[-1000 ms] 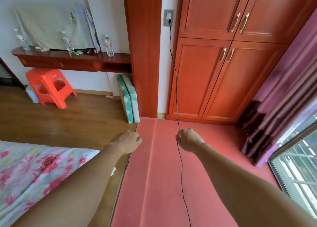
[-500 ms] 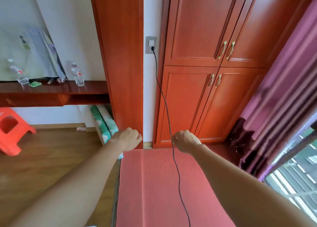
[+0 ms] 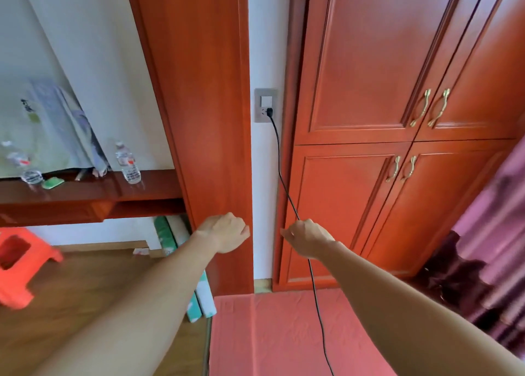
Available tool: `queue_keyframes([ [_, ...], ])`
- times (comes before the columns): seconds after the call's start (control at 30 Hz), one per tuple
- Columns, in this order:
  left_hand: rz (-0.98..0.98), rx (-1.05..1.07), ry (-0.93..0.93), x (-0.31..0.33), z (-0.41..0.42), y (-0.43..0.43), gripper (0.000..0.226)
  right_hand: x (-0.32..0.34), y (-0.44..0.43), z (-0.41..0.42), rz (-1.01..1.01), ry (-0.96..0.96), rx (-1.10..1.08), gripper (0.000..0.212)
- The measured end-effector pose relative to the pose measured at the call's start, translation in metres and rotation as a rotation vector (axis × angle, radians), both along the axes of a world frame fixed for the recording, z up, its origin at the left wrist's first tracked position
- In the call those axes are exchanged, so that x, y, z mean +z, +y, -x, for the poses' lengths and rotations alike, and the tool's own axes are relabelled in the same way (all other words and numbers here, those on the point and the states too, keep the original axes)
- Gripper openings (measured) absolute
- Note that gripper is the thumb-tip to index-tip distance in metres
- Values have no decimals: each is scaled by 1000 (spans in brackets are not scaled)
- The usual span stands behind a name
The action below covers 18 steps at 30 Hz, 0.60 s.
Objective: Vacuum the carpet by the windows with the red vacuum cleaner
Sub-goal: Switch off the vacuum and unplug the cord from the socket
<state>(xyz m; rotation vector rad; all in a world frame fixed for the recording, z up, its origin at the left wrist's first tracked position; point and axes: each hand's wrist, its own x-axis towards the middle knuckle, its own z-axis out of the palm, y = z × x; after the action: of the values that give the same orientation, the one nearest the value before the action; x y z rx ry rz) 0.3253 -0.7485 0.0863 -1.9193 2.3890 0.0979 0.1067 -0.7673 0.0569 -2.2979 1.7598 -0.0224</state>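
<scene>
Now right fingers (image 3: 288,233) pinched on the black cord (image 3: 279,159), left fingers (image 3: 241,229) curled, empty.

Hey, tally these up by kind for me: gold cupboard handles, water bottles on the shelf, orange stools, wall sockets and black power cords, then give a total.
Gold cupboard handles: 4
Water bottles: 2
Orange stool: 1
Wall socket: 1
Black power cord: 1
Total: 9

head cam | forward, slightly down | near socket wall (image 3: 262,162), carpet (image 3: 284,333) edge below
</scene>
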Motion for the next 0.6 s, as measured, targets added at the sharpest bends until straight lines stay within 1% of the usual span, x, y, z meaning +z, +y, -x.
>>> queue_keyframes([
  [0.07,25,15,4,9,-5,-35,49,10,-36,-6,-6,20,17,49],
  [0.17,-14,4,3,15,-11,-79,47,22,-84,-11,23,49,18,54],
  [0.27,-11,-37,-11,17,-16,-128,45,32,-126,-18,54,58,25,49],
  [0.33,9,-78,-21,17,-20,-163,43,38,-151,-23,73,26,-5,45],
  [0.43,1,-132,-31,19,-23,-211,40,42,-187,-26,91,4,-105,51],
  [0.53,-3,-184,-42,23,-29,-255,38,48,-214,-29,105,19,-144,58],
  [0.6,-27,-223,-47,22,-34,-279,40,56,-232,-30,127,-30,-197,58],
])
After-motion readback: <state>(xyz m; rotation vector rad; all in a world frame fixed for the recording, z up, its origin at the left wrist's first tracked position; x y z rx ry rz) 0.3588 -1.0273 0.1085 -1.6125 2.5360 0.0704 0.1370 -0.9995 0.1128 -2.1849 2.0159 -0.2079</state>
